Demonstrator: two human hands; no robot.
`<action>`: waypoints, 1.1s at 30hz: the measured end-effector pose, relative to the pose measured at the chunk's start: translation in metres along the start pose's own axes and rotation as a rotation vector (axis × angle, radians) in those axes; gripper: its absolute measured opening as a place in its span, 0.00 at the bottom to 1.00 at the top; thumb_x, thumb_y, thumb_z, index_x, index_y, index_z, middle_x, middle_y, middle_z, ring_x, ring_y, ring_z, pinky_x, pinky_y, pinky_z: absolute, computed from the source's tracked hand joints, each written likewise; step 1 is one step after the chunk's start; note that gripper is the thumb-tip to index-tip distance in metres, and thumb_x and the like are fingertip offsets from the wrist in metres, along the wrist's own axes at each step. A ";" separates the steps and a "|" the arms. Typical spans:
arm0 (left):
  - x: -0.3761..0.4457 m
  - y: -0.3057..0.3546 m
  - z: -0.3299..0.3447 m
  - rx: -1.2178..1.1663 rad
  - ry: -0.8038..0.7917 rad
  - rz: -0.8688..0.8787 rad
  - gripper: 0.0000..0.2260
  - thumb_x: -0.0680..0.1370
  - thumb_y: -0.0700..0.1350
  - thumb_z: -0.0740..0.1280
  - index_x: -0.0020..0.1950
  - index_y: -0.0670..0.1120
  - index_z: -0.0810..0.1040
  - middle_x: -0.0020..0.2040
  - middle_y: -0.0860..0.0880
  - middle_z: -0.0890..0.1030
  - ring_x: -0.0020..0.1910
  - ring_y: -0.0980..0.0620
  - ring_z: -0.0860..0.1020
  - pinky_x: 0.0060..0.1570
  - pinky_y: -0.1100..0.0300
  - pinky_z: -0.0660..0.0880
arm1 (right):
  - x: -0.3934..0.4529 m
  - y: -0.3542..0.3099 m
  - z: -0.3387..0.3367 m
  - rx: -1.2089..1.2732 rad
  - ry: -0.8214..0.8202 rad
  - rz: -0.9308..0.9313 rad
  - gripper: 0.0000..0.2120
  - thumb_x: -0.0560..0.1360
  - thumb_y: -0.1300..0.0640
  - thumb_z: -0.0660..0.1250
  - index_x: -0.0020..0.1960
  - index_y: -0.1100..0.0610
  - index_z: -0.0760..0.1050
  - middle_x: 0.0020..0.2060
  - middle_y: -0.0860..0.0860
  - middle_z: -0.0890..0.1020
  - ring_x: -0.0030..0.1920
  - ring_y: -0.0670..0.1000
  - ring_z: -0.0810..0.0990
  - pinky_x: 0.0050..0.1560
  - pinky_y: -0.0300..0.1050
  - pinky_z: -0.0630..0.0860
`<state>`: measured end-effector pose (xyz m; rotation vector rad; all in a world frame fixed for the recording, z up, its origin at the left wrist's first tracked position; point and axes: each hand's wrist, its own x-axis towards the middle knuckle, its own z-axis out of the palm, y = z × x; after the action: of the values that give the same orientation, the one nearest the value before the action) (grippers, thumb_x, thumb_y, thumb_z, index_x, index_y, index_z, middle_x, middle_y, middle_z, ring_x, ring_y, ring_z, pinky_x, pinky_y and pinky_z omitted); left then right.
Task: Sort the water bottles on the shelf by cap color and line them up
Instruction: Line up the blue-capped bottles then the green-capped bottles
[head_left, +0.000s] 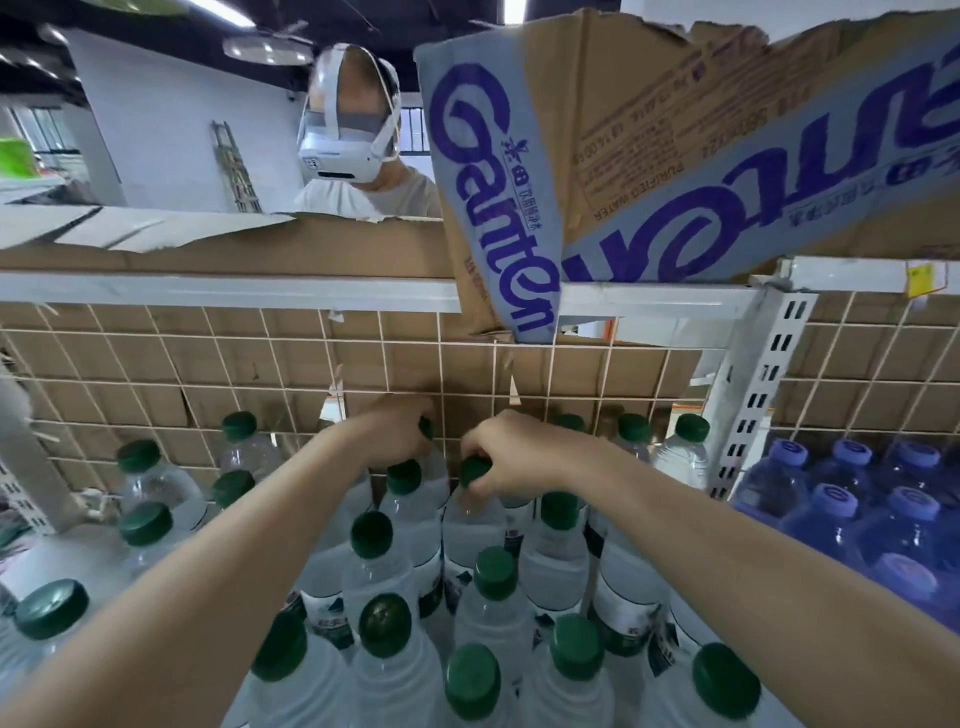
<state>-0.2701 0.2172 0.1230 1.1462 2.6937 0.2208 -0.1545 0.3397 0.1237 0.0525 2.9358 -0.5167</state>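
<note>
Several clear water bottles with dark green caps (372, 534) stand packed together on the shelf below me. My left hand (396, 430) reaches to the back row and grips the top of a green-capped bottle (426, 427), most of it hidden by my fingers. My right hand (511, 451) curls around the neck of another green-capped bottle (474, 470) just to the right. Blue bottles with purple caps (831, 503) stand in the neighbouring bay at the right.
A white wire grid (291, 358) backed by cardboard closes the rear of the shelf. A white slotted upright (753, 395) divides the bays. Torn Ganten cardboard boxes (498, 218) hang over the shelf above. A person wearing a headset (347, 135) stands behind the shelving.
</note>
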 end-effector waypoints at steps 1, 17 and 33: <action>0.002 -0.002 0.001 -0.012 0.013 0.002 0.11 0.76 0.44 0.67 0.57 0.45 0.73 0.54 0.45 0.78 0.48 0.48 0.75 0.44 0.58 0.70 | 0.002 0.001 -0.001 0.008 0.008 0.007 0.05 0.74 0.54 0.70 0.47 0.55 0.76 0.41 0.52 0.80 0.40 0.52 0.79 0.37 0.45 0.73; 0.014 -0.027 -0.007 -0.111 0.022 0.009 0.07 0.76 0.42 0.68 0.53 0.47 0.76 0.47 0.49 0.75 0.45 0.50 0.74 0.37 0.61 0.69 | 0.059 0.014 0.001 0.091 0.228 0.109 0.22 0.70 0.51 0.74 0.61 0.58 0.76 0.53 0.53 0.80 0.49 0.55 0.80 0.49 0.49 0.78; 0.026 -0.036 -0.007 -0.053 0.000 0.047 0.10 0.74 0.38 0.67 0.48 0.53 0.75 0.50 0.48 0.76 0.48 0.47 0.76 0.43 0.58 0.73 | 0.069 0.022 0.005 0.025 0.224 0.084 0.17 0.73 0.53 0.72 0.60 0.56 0.77 0.53 0.55 0.81 0.50 0.55 0.80 0.54 0.52 0.78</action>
<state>-0.3146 0.2108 0.1182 1.1945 2.6465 0.2971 -0.2206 0.3585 0.1002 0.2516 3.1263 -0.5685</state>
